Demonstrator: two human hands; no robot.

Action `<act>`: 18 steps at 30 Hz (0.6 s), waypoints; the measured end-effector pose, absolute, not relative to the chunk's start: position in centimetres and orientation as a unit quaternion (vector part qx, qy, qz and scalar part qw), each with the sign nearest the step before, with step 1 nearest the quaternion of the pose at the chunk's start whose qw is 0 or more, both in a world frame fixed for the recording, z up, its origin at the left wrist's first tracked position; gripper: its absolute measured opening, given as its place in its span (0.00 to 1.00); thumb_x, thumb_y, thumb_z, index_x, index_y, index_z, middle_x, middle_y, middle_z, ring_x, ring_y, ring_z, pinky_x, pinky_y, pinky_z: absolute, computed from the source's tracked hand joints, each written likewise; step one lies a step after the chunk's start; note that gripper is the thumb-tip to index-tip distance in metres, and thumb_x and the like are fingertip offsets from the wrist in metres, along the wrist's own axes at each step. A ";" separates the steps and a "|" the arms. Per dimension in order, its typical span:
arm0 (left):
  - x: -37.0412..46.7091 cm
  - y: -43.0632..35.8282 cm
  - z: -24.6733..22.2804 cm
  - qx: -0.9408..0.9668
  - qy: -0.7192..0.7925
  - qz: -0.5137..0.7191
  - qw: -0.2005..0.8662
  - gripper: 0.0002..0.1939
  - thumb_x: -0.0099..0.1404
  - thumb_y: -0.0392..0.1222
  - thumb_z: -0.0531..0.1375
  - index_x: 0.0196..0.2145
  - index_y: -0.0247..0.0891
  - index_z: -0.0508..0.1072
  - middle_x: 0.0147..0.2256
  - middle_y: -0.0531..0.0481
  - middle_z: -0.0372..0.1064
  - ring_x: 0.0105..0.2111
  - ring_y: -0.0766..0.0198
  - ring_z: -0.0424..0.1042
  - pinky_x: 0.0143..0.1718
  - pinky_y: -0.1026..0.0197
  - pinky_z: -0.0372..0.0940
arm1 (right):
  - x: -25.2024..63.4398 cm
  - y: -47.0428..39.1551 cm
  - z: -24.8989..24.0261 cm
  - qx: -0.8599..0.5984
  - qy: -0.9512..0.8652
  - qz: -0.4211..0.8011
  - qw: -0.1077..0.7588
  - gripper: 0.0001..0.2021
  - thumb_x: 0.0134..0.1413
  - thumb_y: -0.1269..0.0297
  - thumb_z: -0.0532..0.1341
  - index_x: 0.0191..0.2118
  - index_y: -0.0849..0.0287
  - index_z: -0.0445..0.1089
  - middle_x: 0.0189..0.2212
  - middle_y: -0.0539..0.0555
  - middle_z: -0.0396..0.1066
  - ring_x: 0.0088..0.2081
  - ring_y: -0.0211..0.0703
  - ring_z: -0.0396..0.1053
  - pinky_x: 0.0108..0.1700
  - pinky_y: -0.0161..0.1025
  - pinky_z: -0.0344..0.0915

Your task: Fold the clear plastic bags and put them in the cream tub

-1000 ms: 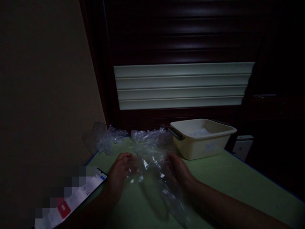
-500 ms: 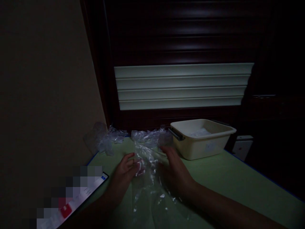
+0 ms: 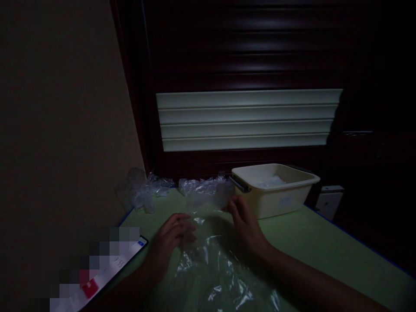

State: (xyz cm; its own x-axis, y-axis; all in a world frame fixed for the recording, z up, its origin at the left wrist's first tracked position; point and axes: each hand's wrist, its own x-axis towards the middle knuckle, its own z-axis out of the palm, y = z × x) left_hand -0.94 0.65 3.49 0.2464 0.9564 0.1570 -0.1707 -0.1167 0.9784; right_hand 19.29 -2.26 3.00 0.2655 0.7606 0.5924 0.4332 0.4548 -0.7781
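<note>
A clear plastic bag (image 3: 211,264) lies loosely spread on the green tabletop, its near part wrinkled and shiny. At its far right corner my right hand (image 3: 247,227) is closed in a pinch on the edge of the film. My left hand (image 3: 169,242) rests at the bag's left side, fingers stretched over the film and slightly apart. Just beyond both hands sits a crumpled heap of clear plastic bags (image 3: 208,188). The thumb of my left hand is hard to make out in the dim light.
A cream plastic tub (image 3: 279,201) with dark handles stands at the back right, clear plastic inside. More crumpled plastic (image 3: 143,193) lies at the back left against the wall. A phone (image 3: 110,271) lies at the left edge of the green table (image 3: 325,247).
The bag, bunched upright between my hands before, is now spread flatter and wider. My left hand's fingers have straightened over it; my right hand has moved slightly to the right, pinching the edge.
</note>
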 end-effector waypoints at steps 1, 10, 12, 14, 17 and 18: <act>-1.0 0.6 3.6 0.553 0.349 0.498 0.570 0.16 0.50 0.47 0.62 0.34 0.35 0.70 0.28 0.47 0.73 0.27 0.56 0.74 0.31 0.56 0.68 | 19.3 -2.2 3.0 -0.502 -0.577 0.149 0.627 0.10 0.62 0.57 0.47 0.33 0.54 0.58 0.26 0.49 0.65 0.30 0.42 0.66 0.33 0.37 0.63; -1.2 1.1 2.9 0.582 0.326 0.474 0.575 0.26 0.54 0.64 0.60 0.37 0.36 0.70 0.31 0.46 0.72 0.29 0.58 0.72 0.29 0.60 0.66 | 18.6 -2.7 3.6 -0.490 -0.567 0.207 0.628 0.11 0.59 0.55 0.53 0.33 0.57 0.64 0.25 0.47 0.63 0.25 0.38 0.61 0.25 0.32 0.58; -1.2 0.9 2.8 0.602 0.320 0.472 0.559 0.25 0.55 0.62 0.62 0.38 0.36 0.70 0.32 0.46 0.72 0.30 0.60 0.71 0.29 0.63 0.64 | 18.4 -3.0 3.7 -0.489 -0.585 0.204 0.614 0.11 0.59 0.57 0.53 0.33 0.57 0.66 0.27 0.49 0.66 0.28 0.39 0.63 0.27 0.33 0.59; -1.1 0.7 2.7 0.617 0.316 0.473 0.543 0.25 0.53 0.61 0.63 0.38 0.37 0.69 0.32 0.48 0.71 0.28 0.62 0.70 0.27 0.65 0.61 | 18.3 -3.1 3.7 -0.490 -0.602 0.197 0.599 0.10 0.59 0.58 0.54 0.34 0.58 0.67 0.28 0.49 0.68 0.28 0.40 0.65 0.28 0.33 0.60; -0.9 0.5 2.7 0.632 0.305 0.485 0.522 0.30 0.48 0.63 0.65 0.40 0.38 0.67 0.32 0.49 0.68 0.28 0.62 0.68 0.27 0.65 0.60 | 18.4 -3.2 3.5 -0.495 -0.622 0.171 0.582 0.09 0.58 0.60 0.55 0.36 0.59 0.68 0.29 0.51 0.69 0.28 0.40 0.66 0.30 0.35 0.61; -0.9 0.5 2.7 0.638 0.300 0.488 0.515 0.31 0.47 0.63 0.65 0.41 0.38 0.66 0.33 0.49 0.67 0.28 0.62 0.68 0.28 0.65 0.60 | 18.4 -3.2 3.5 -0.498 -0.627 0.160 0.578 0.09 0.58 0.61 0.55 0.36 0.59 0.68 0.29 0.51 0.69 0.29 0.41 0.66 0.30 0.35 0.61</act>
State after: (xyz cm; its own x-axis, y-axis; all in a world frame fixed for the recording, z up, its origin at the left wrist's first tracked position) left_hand -0.91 0.49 2.67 0.3436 0.8851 0.3139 -0.1202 -0.2901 0.9494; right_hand 18.44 -3.19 3.49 0.1631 0.8087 0.5651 0.4386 0.4536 -0.7758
